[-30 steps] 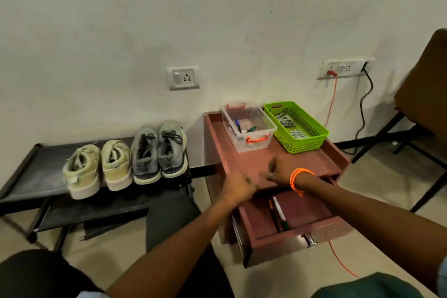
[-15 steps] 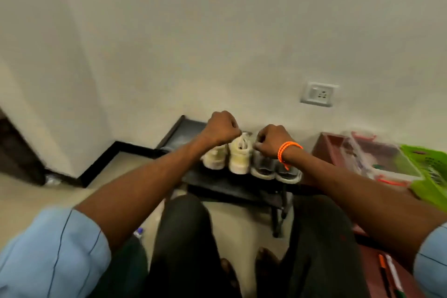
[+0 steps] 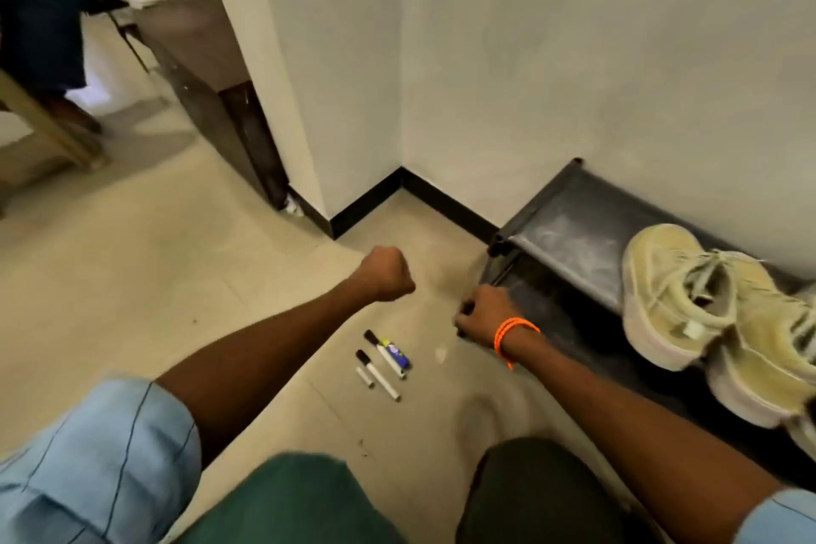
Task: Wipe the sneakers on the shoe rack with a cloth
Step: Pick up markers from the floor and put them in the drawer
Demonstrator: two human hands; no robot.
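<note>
Far up-left of the left hand, a second person in dark clothes stood partly in frame beside a grey cabinet with something pale and crumpled on top; too blurred to identify. Left hand was a closed fist over the floor, knuckles forward, nothing visible in it, light blue sleeve rolled above the elbow. Below and between the two hands, markers lay on the floor close together, roughly parallel, one with a blue label. Right hand, just right of the left and apart from it, had fingers curled under at the near left corner of the shoe rack; could not tell whether it gripped the rack edge or anything else, fingertips hidden. Orange band on that wrist. Rack was black, set against the wall, top shelf dusty. Right of the right hand, pale yellow sneakers sat on the top shelf, heels toward the camera, touching each other; edge of another shoe cut off at the far right. No cloth identifiable in either hand. Dark trousers at the bottom, below the right forearm.
</note>
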